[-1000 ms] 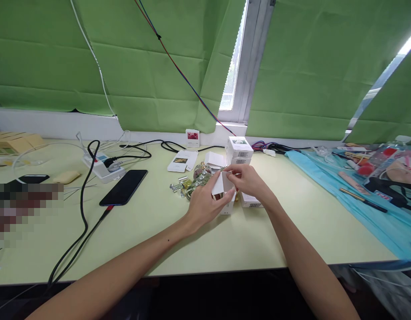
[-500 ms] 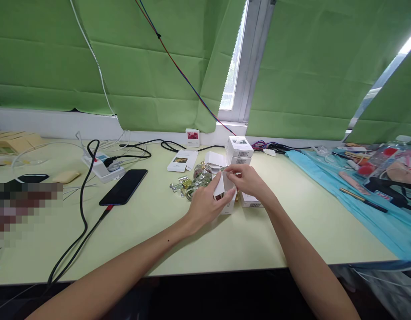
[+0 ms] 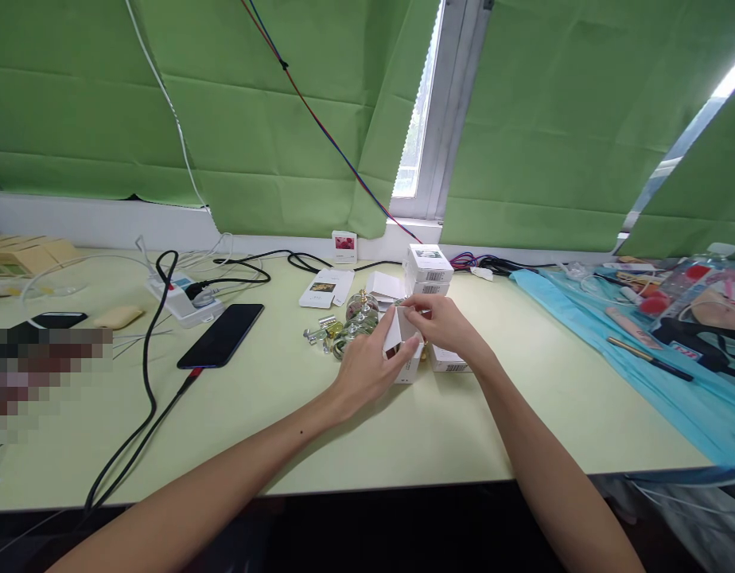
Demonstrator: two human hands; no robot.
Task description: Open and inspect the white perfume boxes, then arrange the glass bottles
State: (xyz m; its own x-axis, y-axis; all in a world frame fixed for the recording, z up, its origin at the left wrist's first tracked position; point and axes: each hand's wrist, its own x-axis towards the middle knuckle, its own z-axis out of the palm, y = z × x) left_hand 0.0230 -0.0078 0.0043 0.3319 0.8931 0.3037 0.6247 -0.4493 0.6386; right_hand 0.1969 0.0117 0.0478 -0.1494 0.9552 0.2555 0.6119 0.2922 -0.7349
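Observation:
A small white box stands near the middle of the table, its upper flap raised. My left hand grips the box from the left, thumb and fingers on either side of it. On the upper right, my right hand pinches the edge of the flap. Just left of the box lie glass jars with shiny lids and small clear and golden pieces. Another white box lies under my right wrist. Behind my hands, white boxes are stacked, beside an opened carton.
On the left are a black phone with a cable, a power strip and a yellow box. Flattened packaging lies behind the jars. At right, a blue sheet carries a pen and a bottle.
The white box and its flap have tilted very slightly between my hands. Both hands keep nearly the same place and grip.

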